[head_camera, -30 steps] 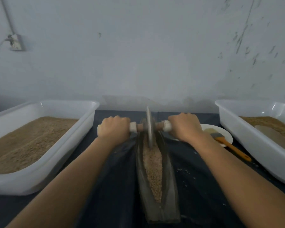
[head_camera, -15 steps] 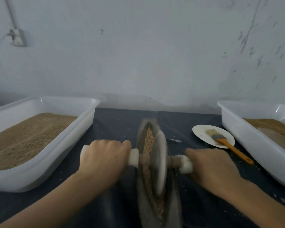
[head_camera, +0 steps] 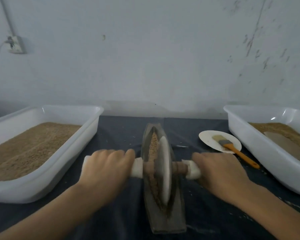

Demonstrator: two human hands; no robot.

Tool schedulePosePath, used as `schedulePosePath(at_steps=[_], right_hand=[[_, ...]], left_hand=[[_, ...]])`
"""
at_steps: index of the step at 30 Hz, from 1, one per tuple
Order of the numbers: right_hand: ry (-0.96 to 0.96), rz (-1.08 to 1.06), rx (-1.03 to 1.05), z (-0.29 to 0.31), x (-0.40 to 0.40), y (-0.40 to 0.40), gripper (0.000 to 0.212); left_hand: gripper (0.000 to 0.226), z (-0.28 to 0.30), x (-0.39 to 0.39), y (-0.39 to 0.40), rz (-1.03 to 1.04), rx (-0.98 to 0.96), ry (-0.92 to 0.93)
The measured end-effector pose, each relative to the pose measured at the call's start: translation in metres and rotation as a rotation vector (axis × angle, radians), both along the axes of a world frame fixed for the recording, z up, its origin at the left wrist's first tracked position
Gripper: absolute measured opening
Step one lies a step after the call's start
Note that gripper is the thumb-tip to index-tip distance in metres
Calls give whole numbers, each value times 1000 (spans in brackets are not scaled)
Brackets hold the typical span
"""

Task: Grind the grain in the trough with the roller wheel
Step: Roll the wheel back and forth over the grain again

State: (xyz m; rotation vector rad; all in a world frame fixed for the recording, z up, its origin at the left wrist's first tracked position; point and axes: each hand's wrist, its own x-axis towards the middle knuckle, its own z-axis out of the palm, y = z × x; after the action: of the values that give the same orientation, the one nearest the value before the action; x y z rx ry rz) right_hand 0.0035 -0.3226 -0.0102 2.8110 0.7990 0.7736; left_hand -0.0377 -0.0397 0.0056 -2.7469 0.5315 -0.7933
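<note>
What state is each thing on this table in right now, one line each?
Left hand: gripping the roller's left handle.
Right hand: gripping the right handle.
Roller wheel: upright in the trough.
Trough: holding grain.
Left tub: filled with grain.
Brush: lying across the plate.

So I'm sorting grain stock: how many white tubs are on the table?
2: one white tub at the left edge, one white tub at the right beside the plate. Both are partly cut off.

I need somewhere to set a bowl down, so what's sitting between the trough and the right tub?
In the head view, between the trough and the right tub lies a white plate holding an orange-handled brush, on dark cloth.
</note>
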Motion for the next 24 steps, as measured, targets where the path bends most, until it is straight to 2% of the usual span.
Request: schedulePosePath(at_steps=[2,4,6,8,10,14,17,20,24], right_hand=[[-61,96,53,7,-28,-11,47],[-11,76,19,9,-32,-11,48],[60,-3,-31,7,-10,0,40],[119,-109,-69,10,30,17,29],[77,-173,-56,12,75,31,23],[-26,-248,10,2,120,44,23],[-29,-234,48,-8,97,37,25],[6,-113,29,-8,46,16,29],[-66,42,75,2,-17,-7,48]], left_hand=[[59,4,-24,5,-90,-36,-65],[61,1,-26,7,-26,-64,16],[61,-6,-4,5,81,-14,103],[43,-20,38,6,183,-40,41],[23,-20,82,6,260,-89,-6],[12,-8,131,3,300,-96,-15],[17,-8,108,-3,281,-63,-12],[25,-7,56,-2,195,-82,72],[46,0,-14,5,-58,-98,-20]])
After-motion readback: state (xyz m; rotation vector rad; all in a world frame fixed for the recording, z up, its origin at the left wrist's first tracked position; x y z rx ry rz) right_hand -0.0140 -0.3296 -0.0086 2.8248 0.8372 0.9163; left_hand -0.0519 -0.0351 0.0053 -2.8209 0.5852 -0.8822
